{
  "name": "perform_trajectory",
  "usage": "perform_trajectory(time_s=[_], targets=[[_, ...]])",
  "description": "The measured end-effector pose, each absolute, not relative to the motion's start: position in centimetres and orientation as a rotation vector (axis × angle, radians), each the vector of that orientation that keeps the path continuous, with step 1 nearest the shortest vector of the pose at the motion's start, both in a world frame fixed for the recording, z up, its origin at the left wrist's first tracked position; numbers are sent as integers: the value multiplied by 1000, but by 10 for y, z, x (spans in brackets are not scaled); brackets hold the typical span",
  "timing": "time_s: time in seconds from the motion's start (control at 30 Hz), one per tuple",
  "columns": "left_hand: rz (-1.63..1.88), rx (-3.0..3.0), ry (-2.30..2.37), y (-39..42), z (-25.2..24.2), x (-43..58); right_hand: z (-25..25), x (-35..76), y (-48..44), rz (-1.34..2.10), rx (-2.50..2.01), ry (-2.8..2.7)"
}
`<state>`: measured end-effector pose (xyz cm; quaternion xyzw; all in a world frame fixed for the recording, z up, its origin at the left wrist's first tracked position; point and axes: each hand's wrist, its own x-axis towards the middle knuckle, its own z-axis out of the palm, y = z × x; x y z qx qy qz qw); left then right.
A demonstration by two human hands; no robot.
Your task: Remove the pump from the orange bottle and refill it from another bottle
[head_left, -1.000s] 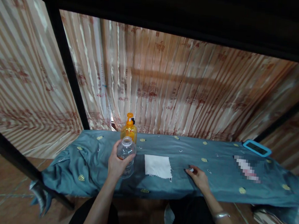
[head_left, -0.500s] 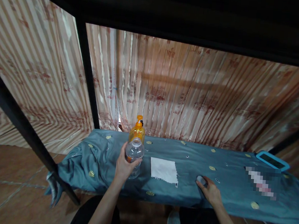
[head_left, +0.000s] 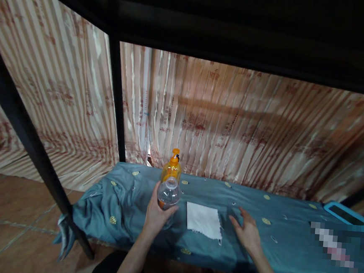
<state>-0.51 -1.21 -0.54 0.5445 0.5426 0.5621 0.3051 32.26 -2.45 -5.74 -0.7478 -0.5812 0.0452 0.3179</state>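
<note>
A clear, rounded plastic bottle is gripped upright by the left hand, its side enclosed between thumb and fingers, in front of a yellow, transparent pump bottle. The right hand is held with thumb and fingers spread apart over a blue-green patterned fabric sheet, near a white, fray-edged cloth.
</note>
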Motion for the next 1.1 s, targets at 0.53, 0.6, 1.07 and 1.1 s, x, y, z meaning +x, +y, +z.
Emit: perform_trajectory(time_s=[0.53,0.6,1.07,1.1], targets=[[1431,1442,1445,-10,-9,-5,62,105,109,347,-1245,-1875],[1428,1444,1438,-10,-9,-5,62,103,109,338,-1259,-1876],[1597,1628,1530,-41,-2,-8,90,220,50,90,-1370,-1700],[1644,1668,1553,-51,3,-8,86,227,46,96,-1381,-1703]])
